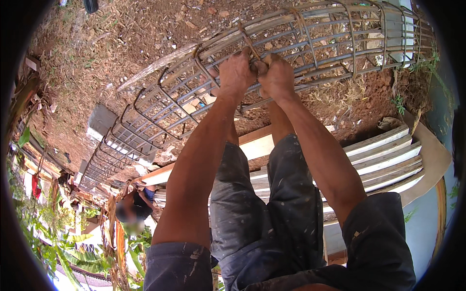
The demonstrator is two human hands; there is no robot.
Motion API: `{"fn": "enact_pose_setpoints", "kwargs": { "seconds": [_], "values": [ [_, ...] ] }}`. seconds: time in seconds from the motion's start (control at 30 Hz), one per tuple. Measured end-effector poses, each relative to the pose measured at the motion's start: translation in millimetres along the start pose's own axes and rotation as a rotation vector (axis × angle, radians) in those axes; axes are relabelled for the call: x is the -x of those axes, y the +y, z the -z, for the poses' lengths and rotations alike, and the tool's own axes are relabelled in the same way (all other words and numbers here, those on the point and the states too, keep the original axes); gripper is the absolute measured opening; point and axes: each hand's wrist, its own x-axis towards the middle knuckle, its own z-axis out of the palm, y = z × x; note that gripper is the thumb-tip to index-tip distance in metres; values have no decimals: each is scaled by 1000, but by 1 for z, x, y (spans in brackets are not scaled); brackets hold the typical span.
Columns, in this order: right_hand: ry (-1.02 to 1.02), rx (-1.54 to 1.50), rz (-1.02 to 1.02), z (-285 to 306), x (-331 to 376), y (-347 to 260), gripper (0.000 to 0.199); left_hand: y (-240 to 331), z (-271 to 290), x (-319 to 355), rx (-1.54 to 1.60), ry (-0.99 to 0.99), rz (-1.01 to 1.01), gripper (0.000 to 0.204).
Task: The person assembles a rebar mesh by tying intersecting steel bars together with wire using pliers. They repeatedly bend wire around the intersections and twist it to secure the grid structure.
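A long cage of rebar (351,34), with rusty square stirrups around lengthwise bars, runs from the far right to the lower left. At its middle, my left hand (235,73) and my right hand (278,77) meet beside a stirrup. Both hands are closed with the knuckles up, their thumbs and fingertips nearly touching. Whatever they pinch between them is hidden by the fingers. My bare feet show partly under and behind the hands, next to the bars.
A grey concrete block (101,122) stands by the cage at left. Stacked boards (383,162) lie near my legs on the right. Another person (133,206) crouches at the lower left. A wooden strip (158,63) lies along the cage's far side. Dry leaves cover the soil.
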Motion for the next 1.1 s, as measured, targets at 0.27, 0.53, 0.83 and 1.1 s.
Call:
{"fn": "enact_pose_setpoints", "kwargs": {
  "seconds": [0.27,0.53,0.83,1.1],
  "values": [
    [-42,-19,-109,-1,-3,-4,24,5,-2,-6,246,61,62,44],
    [-131,-68,-76,12,-4,-3,21,10,8,-4,900,39,424,30],
    [-215,-122,-37,16,-8,5,21,0,-3,13,723,211,193,11],
    [-306,-320,-94,19,-12,13,18,-11,-13,18,888,387,-110,16]
  ]
}}
